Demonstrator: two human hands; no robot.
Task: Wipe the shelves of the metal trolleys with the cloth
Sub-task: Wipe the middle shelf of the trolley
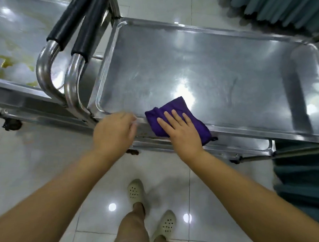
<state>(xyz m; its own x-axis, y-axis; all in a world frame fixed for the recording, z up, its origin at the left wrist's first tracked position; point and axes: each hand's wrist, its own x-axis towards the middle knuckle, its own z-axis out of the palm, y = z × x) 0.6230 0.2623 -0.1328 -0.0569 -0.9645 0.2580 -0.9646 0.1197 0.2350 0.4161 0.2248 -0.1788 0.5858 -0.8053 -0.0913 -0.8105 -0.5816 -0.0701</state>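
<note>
Fingers (175, 117) of my right hand (184, 133) flat, pressing purple cloth (172, 105) on top shelf (198, 63) by near rim (248, 133); left hand (115, 130) blurred, grip unclear; I'd keep pressure even, strokes overlapping toward far corners.

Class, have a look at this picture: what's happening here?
A person stands at a stainless steel trolley. Their right hand presses a folded purple cloth flat against the near edge of its top shelf, while the left hand rests at the rim beside it. A second trolley on the left shows yellowish stains.
</note>
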